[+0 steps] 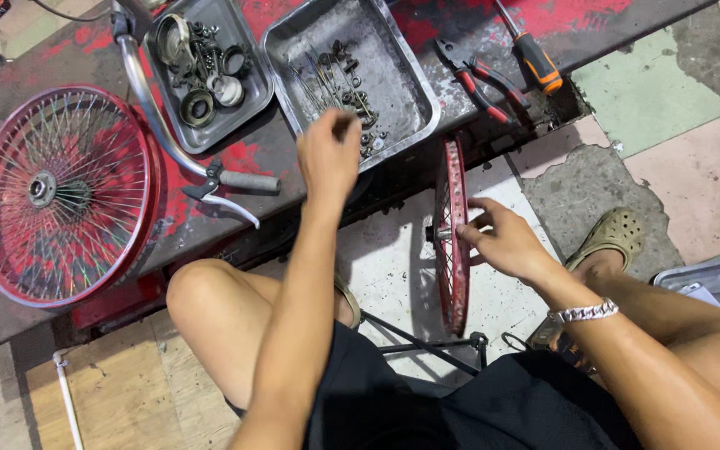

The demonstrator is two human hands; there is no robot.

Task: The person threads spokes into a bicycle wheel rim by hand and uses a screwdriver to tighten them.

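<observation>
My left hand [328,154] reaches up over the near edge of a metal tray [402,92] holding spokes and small nuts; its fingers are pinched together, and I cannot tell whether they hold a part. My right hand [502,237] grips the hub of a red spoked wheel [452,242] that stands on edge on the floor between my knees, thumb and fingers around the axle.
A second red wheel [60,196] lies flat on the low workbench. Beside it lie a chrome handlebar with grey grip [247,180], a tray of bearings and rings [206,71], red pliers [481,83] and an orange screwdriver [535,58]. Another tray [710,279] sits at right.
</observation>
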